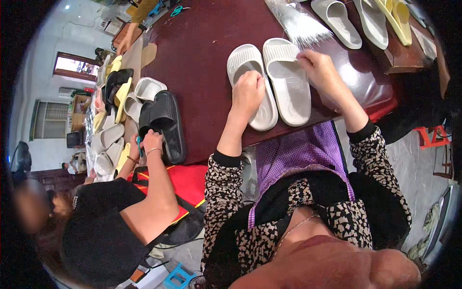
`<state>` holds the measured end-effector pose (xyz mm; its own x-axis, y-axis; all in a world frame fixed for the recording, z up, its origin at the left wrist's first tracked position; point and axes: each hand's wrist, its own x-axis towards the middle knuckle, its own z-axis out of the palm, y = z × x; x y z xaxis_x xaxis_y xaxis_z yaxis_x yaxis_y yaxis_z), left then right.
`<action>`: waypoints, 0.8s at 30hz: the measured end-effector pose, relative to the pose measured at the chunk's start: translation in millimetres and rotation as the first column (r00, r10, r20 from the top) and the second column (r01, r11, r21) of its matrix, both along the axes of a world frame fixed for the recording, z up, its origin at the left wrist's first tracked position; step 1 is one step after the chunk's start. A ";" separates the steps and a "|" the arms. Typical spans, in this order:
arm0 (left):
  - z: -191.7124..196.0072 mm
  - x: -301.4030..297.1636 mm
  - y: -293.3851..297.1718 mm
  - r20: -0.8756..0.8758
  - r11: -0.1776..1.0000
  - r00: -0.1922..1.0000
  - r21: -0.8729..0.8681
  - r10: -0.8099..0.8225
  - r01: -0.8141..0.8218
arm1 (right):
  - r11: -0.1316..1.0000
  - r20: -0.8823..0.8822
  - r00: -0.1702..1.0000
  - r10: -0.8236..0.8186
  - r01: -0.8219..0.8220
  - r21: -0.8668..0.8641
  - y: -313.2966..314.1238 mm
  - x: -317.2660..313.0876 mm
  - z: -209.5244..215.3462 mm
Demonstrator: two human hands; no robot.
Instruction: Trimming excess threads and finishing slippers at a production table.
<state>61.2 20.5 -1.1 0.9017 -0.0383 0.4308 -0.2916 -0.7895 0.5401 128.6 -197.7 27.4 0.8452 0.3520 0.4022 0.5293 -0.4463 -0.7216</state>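
Observation:
A pair of light grey slippers lies side by side on the dark red table in front of me, toes pointing away. Over the opening of the left slipper (263, 113) is my left hand (249, 94), fingers curled closed; whatever they pinch is hidden. At the outer edge of the strap of the right slipper (290, 91), my right hand (320, 70) is closed in a pinch. Anything between its fingertips is too small to make out.
Clear plastic bags (301, 24) lie beyond the slippers, with more grey slippers (337, 21) and yellow ones (395, 17) at the far right. On my left, a co-worker handles black slippers (166, 125) beside a pile of others. Teal scissors (178, 10) lie at the far edge.

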 end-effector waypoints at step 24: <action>-19.9 -18.1 -32.2 0.261 0.999 0.965 0.021 -0.031 0.027 | 0.956 0.072 0.976 0.206 -0.185 -0.230 24.8 92.2 -28.0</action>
